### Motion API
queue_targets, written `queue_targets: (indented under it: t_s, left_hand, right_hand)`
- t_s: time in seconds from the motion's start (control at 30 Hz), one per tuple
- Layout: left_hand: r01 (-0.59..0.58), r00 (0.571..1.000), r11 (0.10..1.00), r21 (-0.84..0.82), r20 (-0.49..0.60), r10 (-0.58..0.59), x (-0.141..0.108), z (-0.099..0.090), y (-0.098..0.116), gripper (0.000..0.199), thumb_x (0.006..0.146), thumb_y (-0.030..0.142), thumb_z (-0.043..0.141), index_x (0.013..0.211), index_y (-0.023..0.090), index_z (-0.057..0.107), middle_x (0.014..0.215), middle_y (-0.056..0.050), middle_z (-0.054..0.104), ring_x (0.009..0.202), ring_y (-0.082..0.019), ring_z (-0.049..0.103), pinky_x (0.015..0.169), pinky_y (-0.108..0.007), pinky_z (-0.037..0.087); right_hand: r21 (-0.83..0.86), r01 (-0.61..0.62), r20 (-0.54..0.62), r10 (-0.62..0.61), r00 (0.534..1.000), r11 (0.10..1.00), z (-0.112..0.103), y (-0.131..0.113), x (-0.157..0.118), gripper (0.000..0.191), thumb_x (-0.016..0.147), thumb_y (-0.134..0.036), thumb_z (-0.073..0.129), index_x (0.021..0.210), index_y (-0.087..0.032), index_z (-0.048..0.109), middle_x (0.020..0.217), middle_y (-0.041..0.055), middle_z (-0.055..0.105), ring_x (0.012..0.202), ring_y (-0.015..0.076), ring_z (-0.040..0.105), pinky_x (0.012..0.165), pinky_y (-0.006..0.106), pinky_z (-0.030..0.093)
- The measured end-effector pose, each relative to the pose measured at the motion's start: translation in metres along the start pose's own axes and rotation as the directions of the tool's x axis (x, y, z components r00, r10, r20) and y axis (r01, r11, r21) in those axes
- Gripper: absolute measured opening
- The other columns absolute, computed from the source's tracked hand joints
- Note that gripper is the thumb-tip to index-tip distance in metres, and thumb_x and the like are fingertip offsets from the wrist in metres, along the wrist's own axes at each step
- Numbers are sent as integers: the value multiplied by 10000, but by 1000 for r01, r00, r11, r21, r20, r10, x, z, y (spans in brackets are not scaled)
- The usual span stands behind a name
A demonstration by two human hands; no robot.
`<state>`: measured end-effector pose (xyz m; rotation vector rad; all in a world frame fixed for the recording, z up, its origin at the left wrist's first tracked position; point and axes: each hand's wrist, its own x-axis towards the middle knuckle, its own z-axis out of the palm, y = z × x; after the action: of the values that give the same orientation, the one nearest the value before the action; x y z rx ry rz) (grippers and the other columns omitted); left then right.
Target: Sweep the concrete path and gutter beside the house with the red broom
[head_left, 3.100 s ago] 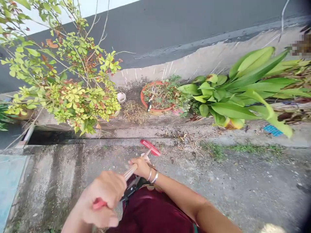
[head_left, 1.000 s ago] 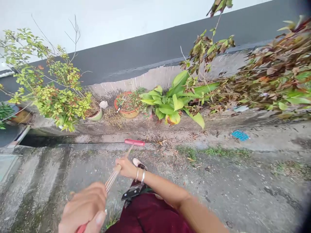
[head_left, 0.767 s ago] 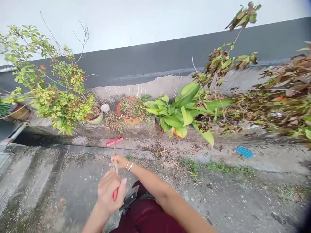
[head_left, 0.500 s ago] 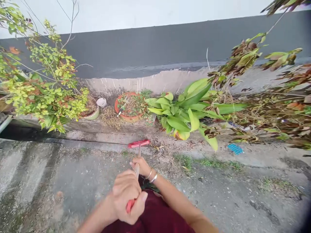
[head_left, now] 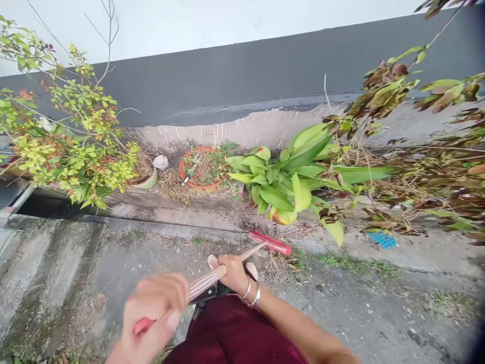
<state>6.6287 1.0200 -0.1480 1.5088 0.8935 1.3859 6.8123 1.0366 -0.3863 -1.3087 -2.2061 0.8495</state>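
A long striped pole point(head_left: 207, 283) slants up to the right and ends in a red broom head point(head_left: 270, 242) on the ground by the low ledge. My left hand point(head_left: 151, 308) is wrapped round the pole's top end, where a red cap pokes out of the fist. Lower down the pole, my right hand point(head_left: 232, 273), with silvery bangles at the wrist, is closed round it. Dry stems and dead leaves lie beside the broom head.
Along the wall stand a leafy bush point(head_left: 83, 162), a white cup point(head_left: 161, 162), an orange pot point(head_left: 202, 188) and a broad-leaved plant point(head_left: 278, 189). Drooping dry branches hang at the right above a blue plastic grid point(head_left: 383, 239). A dark drain point(head_left: 49, 205) opens at the left.
The broom head has swung to the right and a little nearer. My left hand has moved left with the pole's top, tilting the pole more. My right hand has shifted slightly right and down.
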Motion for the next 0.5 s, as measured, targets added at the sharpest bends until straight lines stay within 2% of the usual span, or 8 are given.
queue_targets:
  t_s: [0.07,0.13,0.2,0.3,0.4,0.5]
  left_hand:
    - [-78,996,989,127,-32,83,-4,16,22,348,972,248,469,636,206,388,461,39,384,418,-102,396,463,-289,380]
    - [-163,983,952,260,-41,180,-6,41,27,339,964,227,481,638,215,386,448,52,371,393,-98,366,438,-281,359]
    - [-171,983,895,412,9,184,-7,69,14,299,928,137,490,655,216,401,476,48,411,432,-103,387,477,-284,376]
    - [-149,989,795,588,82,125,-5,108,-24,280,847,19,496,666,211,405,527,44,436,511,-106,394,553,-284,393]
    - [-148,989,771,620,73,131,-5,139,-55,269,834,23,512,671,210,407,552,43,452,535,-107,416,577,-276,399]
    - [-124,992,829,546,54,113,-10,171,-59,238,837,50,511,690,209,413,572,26,505,545,-114,455,595,-285,419]
  right_hand:
    - [96,123,58,-129,990,988,8,-14,17,471,972,-407,483,548,-205,446,479,-24,459,488,106,376,564,271,245]
    - [186,234,106,-257,961,954,19,-16,36,466,954,-372,492,532,-206,386,474,-41,407,489,99,329,560,266,247]
    - [270,302,154,-351,924,914,32,-8,57,471,940,-324,491,517,-208,319,469,-56,346,495,95,300,569,256,268]
    - [339,316,225,-402,887,886,43,21,78,480,911,-254,499,506,-211,245,465,-75,250,499,90,277,582,247,289]
    - [355,310,258,-411,874,882,33,59,71,478,872,-218,521,492,-211,231,461,-87,196,487,85,255,568,244,279]
    - [353,293,271,-397,877,888,5,96,32,461,871,-227,513,491,-210,253,459,-88,210,477,85,246,556,243,273]
